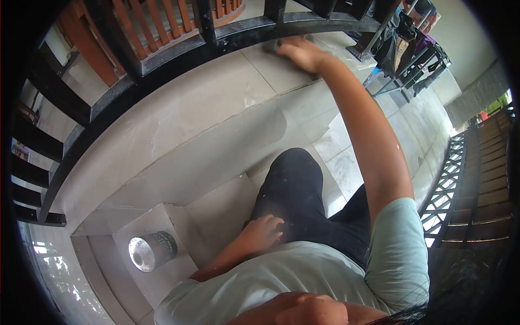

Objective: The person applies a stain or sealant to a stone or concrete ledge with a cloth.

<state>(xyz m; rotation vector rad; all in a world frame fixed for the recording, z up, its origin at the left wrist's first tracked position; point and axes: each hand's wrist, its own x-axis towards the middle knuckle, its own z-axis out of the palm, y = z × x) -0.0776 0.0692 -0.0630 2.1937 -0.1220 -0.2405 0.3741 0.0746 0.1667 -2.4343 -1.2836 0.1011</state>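
Note:
My right arm reaches out over a pale tiled ledge (216,97), and my right hand (300,53) is down on its top, close to the foot of the black railing (216,47). A greyish, blurred patch shows beside and under that hand; its fingers are partly hidden, and whether they hold anything is unclear. My left hand (264,233) rests on my dark trousers (292,184) at the thigh, fingers slightly bent and apart, holding nothing. To the left of it, a can (154,251) with a pale round end and a dark label lies on a tiled step.
Brown wooden bars (157,24) stand behind the railing. At the upper right is a metal rack with hanging clothes (411,51). A lattice gate (471,184) is at the right. Tiled steps (219,211) lie below the ledge.

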